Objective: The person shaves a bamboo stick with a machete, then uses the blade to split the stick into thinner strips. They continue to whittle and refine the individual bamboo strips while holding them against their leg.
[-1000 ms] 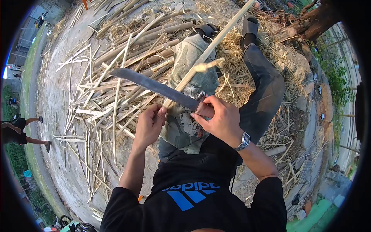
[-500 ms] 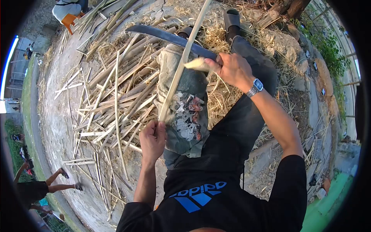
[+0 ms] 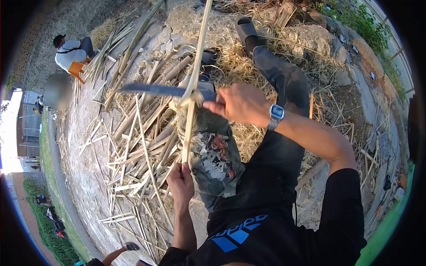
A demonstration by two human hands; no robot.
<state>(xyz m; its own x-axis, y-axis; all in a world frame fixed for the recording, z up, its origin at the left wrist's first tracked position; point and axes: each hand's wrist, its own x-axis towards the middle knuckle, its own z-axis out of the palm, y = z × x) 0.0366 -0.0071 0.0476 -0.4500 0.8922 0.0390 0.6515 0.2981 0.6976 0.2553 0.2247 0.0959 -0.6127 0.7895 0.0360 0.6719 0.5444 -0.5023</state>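
My left hand [image 3: 181, 182] pinches the near end of a long pale bamboo strip [image 3: 188, 133], which runs away from me over my thigh. A cloth with a printed picture [image 3: 215, 155] covers that thigh. In my right hand [image 3: 239, 104], which wears a watch, is the handle end of a long dark blade [image 3: 155, 88]. The blade lies across the strip, pointing left, with pale shavings [image 3: 188, 98] bunched where the two meet. My right fingers partly hide the handle.
A pile of bamboo pieces [image 3: 142, 142] spreads over the ground at left. Shavings [image 3: 239, 62] lie around my feet. A person [image 3: 71, 51] sits on an orange chair [image 3: 76, 68] at upper left; another person's leg [image 3: 116, 253] shows at lower left.
My right hand and the blade have moved left and toward me along the strip. Shavings now bunch at the blade. The view has shifted, showing more of the seated person.
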